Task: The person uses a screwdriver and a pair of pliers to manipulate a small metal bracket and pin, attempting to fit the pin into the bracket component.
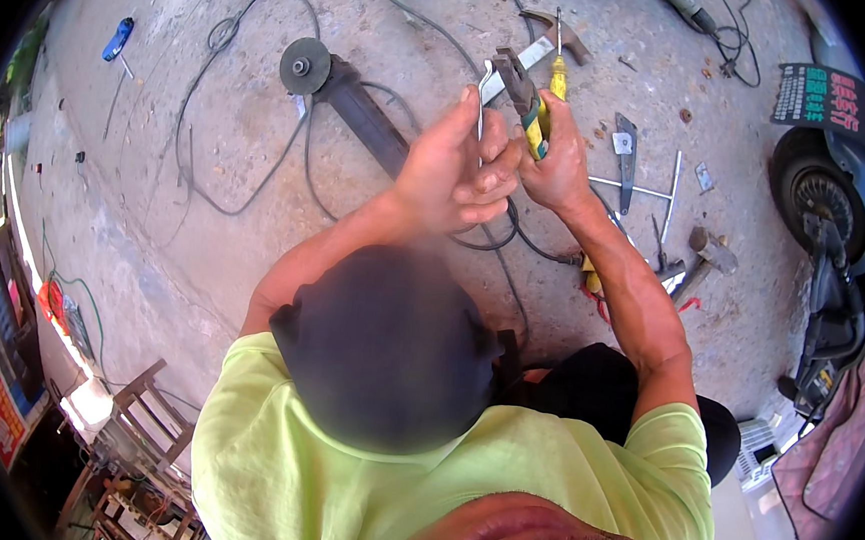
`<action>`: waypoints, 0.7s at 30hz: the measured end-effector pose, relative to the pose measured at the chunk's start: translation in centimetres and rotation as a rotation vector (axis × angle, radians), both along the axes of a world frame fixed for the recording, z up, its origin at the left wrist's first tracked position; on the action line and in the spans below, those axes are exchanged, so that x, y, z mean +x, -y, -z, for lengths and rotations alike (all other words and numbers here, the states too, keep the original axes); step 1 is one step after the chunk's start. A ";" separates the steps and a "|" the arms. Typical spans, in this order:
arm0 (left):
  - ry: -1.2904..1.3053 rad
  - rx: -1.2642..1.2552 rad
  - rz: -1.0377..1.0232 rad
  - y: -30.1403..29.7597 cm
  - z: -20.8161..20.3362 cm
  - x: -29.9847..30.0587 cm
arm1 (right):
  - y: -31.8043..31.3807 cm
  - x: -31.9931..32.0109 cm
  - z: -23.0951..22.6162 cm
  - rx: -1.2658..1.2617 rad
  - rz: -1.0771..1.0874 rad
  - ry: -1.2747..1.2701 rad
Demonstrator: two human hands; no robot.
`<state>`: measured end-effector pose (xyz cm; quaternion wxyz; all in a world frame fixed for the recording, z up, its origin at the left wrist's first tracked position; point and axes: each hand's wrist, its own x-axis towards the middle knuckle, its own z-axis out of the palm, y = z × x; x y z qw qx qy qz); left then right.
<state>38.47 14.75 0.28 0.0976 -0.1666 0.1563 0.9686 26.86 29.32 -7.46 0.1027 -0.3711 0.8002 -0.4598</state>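
Observation:
My left hand is closed around a thin silver metal rod whose upper tip is bent into a small hook. Close beside it, my right hand grips a pair of pliers with yellow and green handles. The plier jaws point up, just right of the rod's tip, and look apart from it. Just beyond my right hand is a screwdriver with a yellow handle. A claw hammer lies behind the pliers, its handle partly hidden by them.
An angle grinder with a grey disc lies left of my hands, among looping black cables. To the right are a T-shaped metal bar, a flat blade and a short hammer. A scooter wheel stands at far right.

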 end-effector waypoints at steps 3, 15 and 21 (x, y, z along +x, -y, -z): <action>0.017 0.093 0.023 0.7 0.7 0.0 | 0.0 -0.1 0.0 0.011 -0.043 -0.014; 0.074 -0.154 -0.069 -0.5 -0.3 0.3 | -0.2 0.0 -3.1 0.045 -0.130 0.077; -0.040 -0.705 -0.139 1.1 2.6 0.0 | -0.3 1.3 -5.0 0.119 -0.164 0.371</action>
